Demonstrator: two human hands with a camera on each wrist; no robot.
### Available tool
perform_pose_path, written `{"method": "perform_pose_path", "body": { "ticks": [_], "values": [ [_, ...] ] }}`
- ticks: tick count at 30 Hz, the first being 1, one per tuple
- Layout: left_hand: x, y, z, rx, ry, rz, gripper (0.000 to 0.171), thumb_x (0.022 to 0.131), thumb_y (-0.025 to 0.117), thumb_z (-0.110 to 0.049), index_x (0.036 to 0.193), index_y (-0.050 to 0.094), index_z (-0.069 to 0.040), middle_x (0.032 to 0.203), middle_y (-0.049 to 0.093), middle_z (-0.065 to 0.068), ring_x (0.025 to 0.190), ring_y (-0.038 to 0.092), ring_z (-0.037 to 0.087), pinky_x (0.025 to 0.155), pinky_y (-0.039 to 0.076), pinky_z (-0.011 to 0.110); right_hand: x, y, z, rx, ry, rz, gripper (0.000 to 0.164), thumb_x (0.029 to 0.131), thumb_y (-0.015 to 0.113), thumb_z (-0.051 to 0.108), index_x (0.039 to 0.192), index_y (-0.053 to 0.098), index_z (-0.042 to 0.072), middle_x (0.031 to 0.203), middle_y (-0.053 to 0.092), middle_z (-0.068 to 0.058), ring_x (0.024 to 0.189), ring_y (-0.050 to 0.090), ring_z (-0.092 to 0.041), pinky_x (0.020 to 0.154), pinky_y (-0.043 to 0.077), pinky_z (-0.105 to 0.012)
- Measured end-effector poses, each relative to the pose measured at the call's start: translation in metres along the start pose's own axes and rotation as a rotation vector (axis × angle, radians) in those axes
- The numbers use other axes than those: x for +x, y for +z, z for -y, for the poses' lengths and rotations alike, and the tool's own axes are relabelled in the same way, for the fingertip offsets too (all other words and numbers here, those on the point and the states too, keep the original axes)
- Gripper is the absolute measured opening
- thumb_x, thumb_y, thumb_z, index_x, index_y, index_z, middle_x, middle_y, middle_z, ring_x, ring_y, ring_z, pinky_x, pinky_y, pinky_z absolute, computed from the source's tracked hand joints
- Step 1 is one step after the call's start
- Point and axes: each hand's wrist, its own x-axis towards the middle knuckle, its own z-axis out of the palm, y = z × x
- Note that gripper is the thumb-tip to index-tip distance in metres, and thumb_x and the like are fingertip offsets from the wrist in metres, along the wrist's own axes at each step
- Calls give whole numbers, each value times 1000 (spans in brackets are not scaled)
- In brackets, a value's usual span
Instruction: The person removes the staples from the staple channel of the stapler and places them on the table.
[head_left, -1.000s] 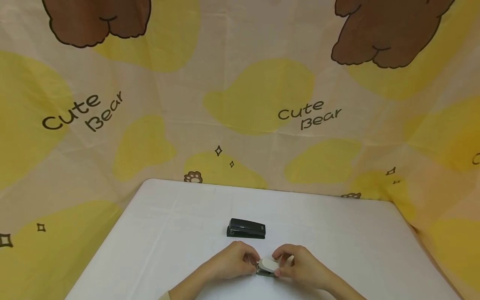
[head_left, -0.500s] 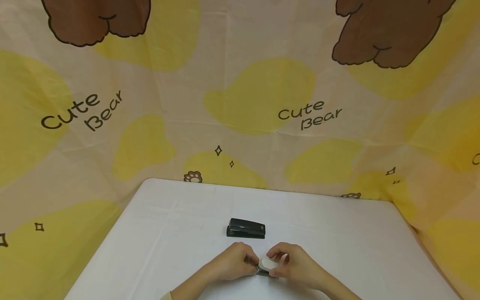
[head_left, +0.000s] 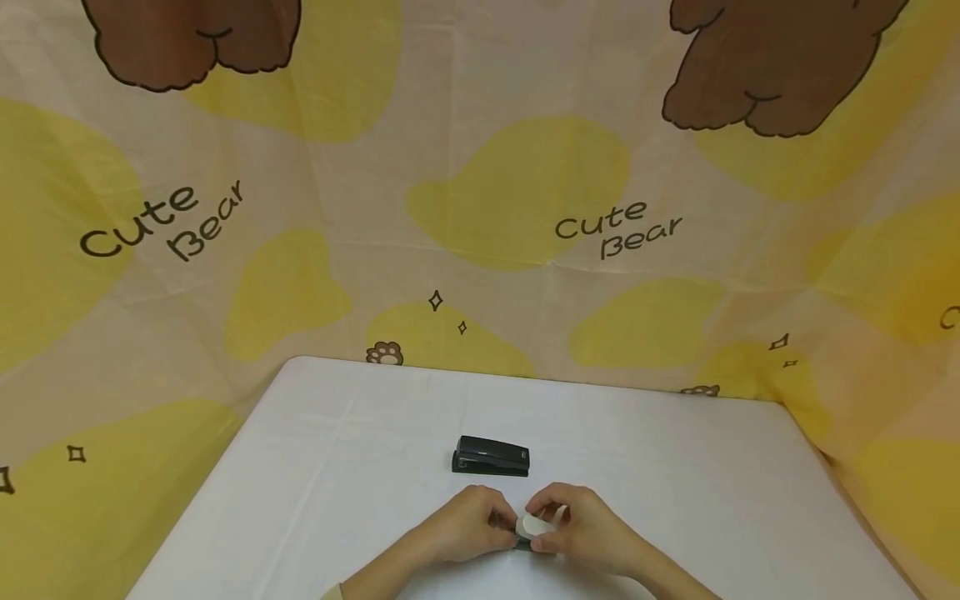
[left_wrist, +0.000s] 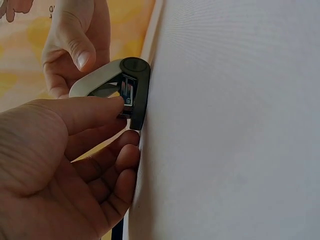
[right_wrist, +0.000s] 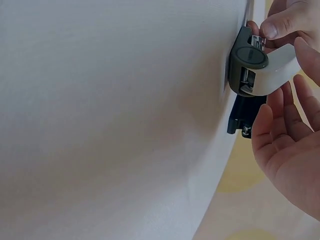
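A small stapler with a white top (head_left: pixel 535 527) and a dark green base (right_wrist: pixel 236 67) stands on the table, its white top tilted up from the base. My left hand (head_left: pixel 468 525) pinches its left end; in the left wrist view the thumb (left_wrist: pixel 100 111) lies against the metal staple channel (left_wrist: pixel 128 91). My right hand (head_left: pixel 596 529) holds the white top from the right, with thumb and fingers on opposite sides of it in the right wrist view. Behind both hands lies a larger black stapler (head_left: pixel 491 457), touched by neither.
A white cloth covers the table (head_left: pixel 360 450). Its far edge meets a hanging fabric backdrop (head_left: pixel 480 200) printed with bears and yellow patches. In the right wrist view, the black stapler (right_wrist: pixel 247 117) shows just past the small one.
My right hand has slid a little left over the small stapler, covering more of its white top. The left hand and the black stapler stay nearly where they were.
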Motion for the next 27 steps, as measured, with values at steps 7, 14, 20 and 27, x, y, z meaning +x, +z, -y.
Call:
{"method": "perform_pose_path", "body": {
  "ticks": [7,14,20,27],
  "values": [
    [0,0,-1,5,2,-5,12,84,84,-6,95,80,-11,79,64,-17,70,52,-1,64,46,20,2,3,2,40,24,8,30,83,90,14,108,74,15,101,69,7,92,59,-9,74,50,-25],
    [-1,0,-3,4,-11,-5,10,86,83,-7,94,79,-11,78,63,-16,68,52,-1,63,45,20,2,4,3,61,37,17,29,84,89,12,109,74,14,99,67,5,88,59,-10,68,52,-25],
    [0,0,-3,24,13,-10,10,86,83,-7,93,79,-11,78,63,-18,68,51,-2,63,46,19,2,4,4,54,34,16,27,85,87,12,107,74,14,98,67,6,88,58,-9,67,52,-25],
    [0,1,-2,35,15,-16,8,86,82,-7,92,78,-11,78,62,-18,67,52,-2,63,46,19,0,3,4,14,38,1,25,85,88,14,105,74,17,97,67,8,88,58,-8,67,50,-25]
  ]
}}
